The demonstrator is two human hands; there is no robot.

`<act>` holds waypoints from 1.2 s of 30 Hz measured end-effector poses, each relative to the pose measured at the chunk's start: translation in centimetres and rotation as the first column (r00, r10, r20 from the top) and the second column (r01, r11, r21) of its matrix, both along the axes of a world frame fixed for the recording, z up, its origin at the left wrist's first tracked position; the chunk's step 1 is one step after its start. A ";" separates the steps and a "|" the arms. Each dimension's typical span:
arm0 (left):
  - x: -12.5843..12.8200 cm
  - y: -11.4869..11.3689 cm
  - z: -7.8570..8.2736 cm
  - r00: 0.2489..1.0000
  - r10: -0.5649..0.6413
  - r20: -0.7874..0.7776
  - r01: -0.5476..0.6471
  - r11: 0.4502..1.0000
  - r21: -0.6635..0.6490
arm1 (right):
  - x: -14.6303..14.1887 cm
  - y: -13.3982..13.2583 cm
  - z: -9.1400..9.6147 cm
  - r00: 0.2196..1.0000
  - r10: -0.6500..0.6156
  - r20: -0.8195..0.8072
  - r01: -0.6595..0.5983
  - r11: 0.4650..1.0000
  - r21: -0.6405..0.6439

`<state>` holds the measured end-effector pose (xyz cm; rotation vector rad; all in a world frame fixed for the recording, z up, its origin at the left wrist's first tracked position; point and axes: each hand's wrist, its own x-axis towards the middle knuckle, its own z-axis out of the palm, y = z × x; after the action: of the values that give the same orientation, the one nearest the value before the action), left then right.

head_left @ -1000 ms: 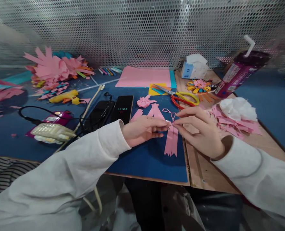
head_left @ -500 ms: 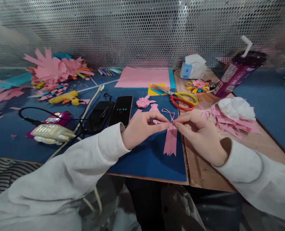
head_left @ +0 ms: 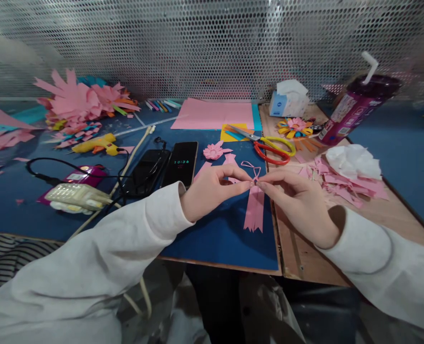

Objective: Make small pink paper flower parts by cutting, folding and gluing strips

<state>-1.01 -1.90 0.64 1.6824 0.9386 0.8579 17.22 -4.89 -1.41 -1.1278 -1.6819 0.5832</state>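
Observation:
Between my two hands is a pink paper ribbon (head_left: pixel 254 212), its notched tails hanging toward me and thin loops rising above my fingertips. My left hand (head_left: pixel 222 184) pinches it from the left with thumb and index finger. From the right, my right hand (head_left: pixel 294 196) pinches the same spot, the fingertips of both hands almost touching. The exact join under the fingers is hidden. Just beyond lie a pink paper flower (head_left: pixel 215 151) and another pink paper strip (head_left: pixel 230 158). Scissors (head_left: pixel 272 148) with red and yellow handles rest open behind my right hand.
Left of my hands are two phones (head_left: pixel 179 165), a power strip (head_left: pixel 78 197) and a yellow glue gun (head_left: pixel 95 145). Pink sheets (head_left: pixel 214 114) lie at the back. Rightward are paper scraps (head_left: pixel 355 186), crumpled tissue (head_left: pixel 353 161), a tissue box (head_left: pixel 289 100) and a purple cup (head_left: pixel 358 110).
Both hands keep their pinch on the ribbon, with only a very slight shift of the fingertips. The surroundings shift a little as my head moves.

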 end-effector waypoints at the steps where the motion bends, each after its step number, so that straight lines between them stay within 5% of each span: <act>1: 0.0 0.0 0.0 1.000 0.002 0.000 -0.002 1.000 0.002 | 0.0 0.0 0.0 1.000 -0.004 -0.001 0.004 1.000 -0.005; 15: -0.2 0.2 0.0 0.999 -0.005 -0.047 0.012 0.988 0.155 | 0.1 0.1 0.0 1.000 0.010 0.000 -0.010 1.000 -0.028; 36: -0.2 0.1 0.0 1.000 -0.010 -0.022 0.013 0.988 0.154 | 0.2 0.2 -0.1 0.996 0.076 -0.044 -0.077 0.996 -0.041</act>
<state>-1.17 -1.79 0.66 1.8303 0.8953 0.9258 17.39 -4.68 -1.51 -1.0778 -1.6893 0.6893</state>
